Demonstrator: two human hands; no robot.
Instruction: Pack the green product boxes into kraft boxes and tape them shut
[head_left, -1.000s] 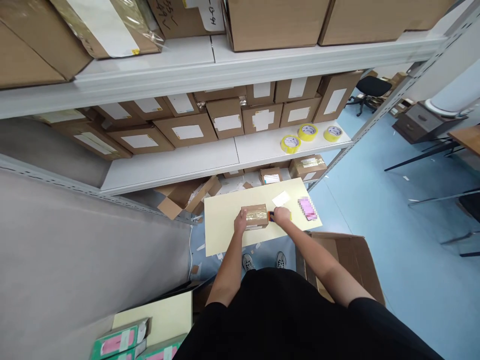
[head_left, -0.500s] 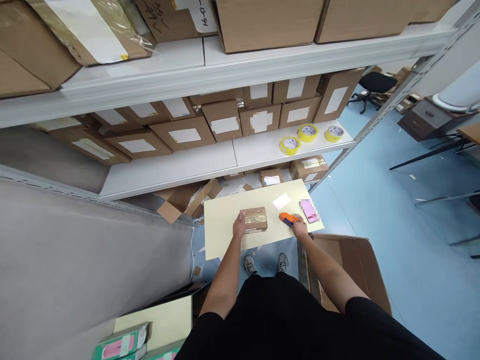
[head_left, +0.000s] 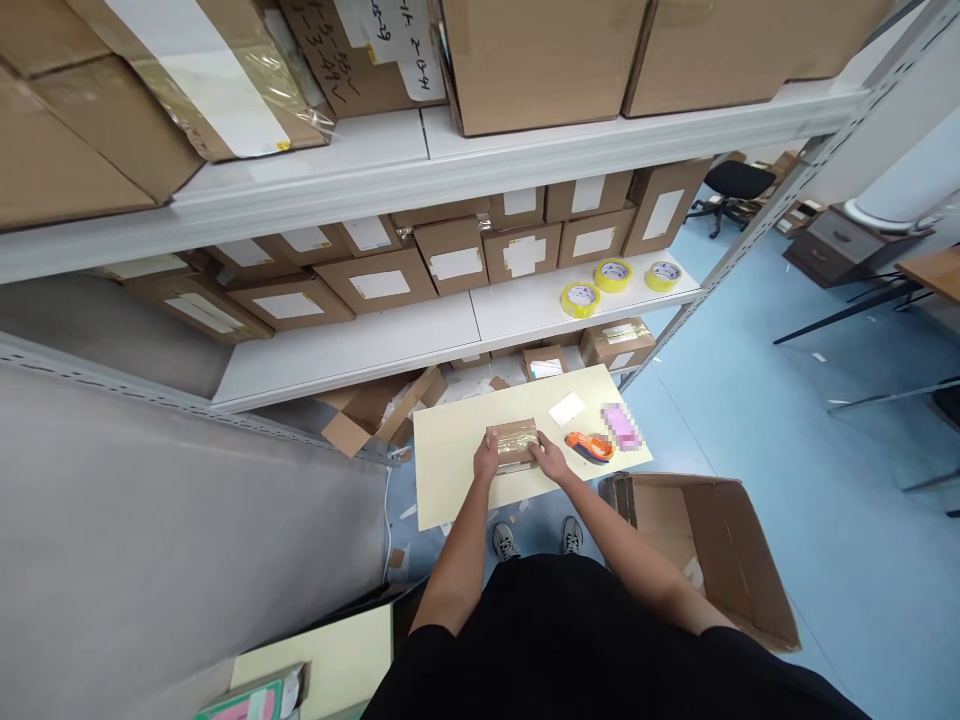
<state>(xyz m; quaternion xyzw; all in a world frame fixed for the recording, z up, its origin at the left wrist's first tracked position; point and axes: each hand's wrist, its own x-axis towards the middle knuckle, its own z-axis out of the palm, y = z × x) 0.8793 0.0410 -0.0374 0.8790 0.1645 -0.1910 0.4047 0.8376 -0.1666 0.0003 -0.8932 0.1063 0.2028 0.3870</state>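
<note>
A small cardboard box (head_left: 513,441) with shiny clear tape across its top is on the pale yellow table (head_left: 442,480). My left hand (head_left: 486,456) grips its left end, thumb on top. At the opposite end my right hand (head_left: 550,458) has closed on the same box. Just right of that hand lies an orange tape dispenser (head_left: 590,446) with dark parts, untouched. Behind it are a white slip of paper (head_left: 567,408) and a pink, blurred-out item (head_left: 622,427). Whether the box is slightly lifted or resting on the table, I cannot tell.
Facing me is a white shelf rack (head_left: 360,350) stacked with labelled boxes (head_left: 381,284). Yellow tape rolls (head_left: 580,299) sit on its middle shelf. A large open carton (head_left: 727,540) stands right of the table, and an open box (head_left: 375,405) lies behind its left end.
My right hand has let go of the orange tape dispenser, leaving it on the table, and moved left onto the box's right end. My left hand still holds the box.
</note>
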